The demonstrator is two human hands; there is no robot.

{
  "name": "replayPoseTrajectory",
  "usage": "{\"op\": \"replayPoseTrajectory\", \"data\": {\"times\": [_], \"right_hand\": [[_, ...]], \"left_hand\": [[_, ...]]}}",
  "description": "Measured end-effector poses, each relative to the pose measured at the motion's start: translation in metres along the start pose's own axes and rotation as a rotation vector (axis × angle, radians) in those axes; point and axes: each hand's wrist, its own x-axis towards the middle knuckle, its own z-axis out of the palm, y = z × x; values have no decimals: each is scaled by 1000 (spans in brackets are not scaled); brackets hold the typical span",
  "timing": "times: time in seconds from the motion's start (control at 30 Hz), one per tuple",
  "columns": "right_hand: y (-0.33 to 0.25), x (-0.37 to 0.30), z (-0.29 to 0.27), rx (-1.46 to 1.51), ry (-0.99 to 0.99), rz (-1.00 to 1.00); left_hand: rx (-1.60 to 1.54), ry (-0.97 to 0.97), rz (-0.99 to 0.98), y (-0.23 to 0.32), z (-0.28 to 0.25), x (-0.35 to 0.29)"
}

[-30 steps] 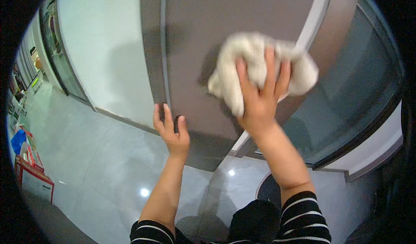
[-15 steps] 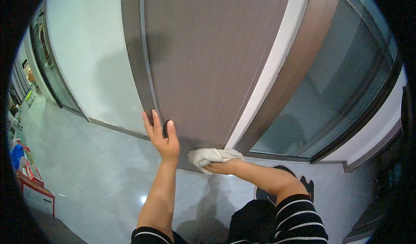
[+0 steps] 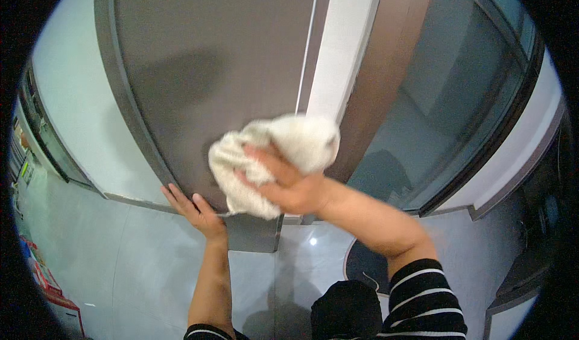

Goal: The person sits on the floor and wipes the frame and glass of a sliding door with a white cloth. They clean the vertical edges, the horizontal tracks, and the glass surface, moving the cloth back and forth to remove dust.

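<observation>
One cream cloth (image 3: 307, 138) sits bunched at center in the right hand's (image 3: 295, 189) grip, fingers spread seemingly to back it evenly over a brown door (image 3: 241, 26), while the empty left hand (image 3: 204, 216) braces, apparently for balance, at eight o'clock by the door's edge.

A matt finish is shown by the brown door (image 3: 205, 80); before it a rough, fluffy cloth (image 3: 307, 139) is seen, right of it smooth glass (image 3: 449, 108), below it glossy floor tiles (image 3: 157, 267).
</observation>
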Motion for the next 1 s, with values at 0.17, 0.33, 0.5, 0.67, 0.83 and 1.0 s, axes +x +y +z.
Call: {"op": "replayPoseTrajectory", "data": {"times": [0.17, 0.33, 0.5, 0.67, 0.83, 1.0], "right_hand": [[-55, -106, 55, 1084, -514, 483], [-73, -146, 75, 709, -1133, 142], [-77, -161, 78, 495, -593, -561], [13, 9, -11, -101, -266, -68], [42, 143, -81, -625, 259, 35], [-23, 68, -1, -511, -365, -154]], "left_hand": [[23, 55, 110, -8, 12, -3], [75, 11, 112, -16, 5, 0], [74, -51, 88, -5, 4, -3], [38, -49, 83, -9, -2, 0], [-45, -22, 53, -3, -5, 2], [-70, 37, 94, -13, -1, 0]]}}
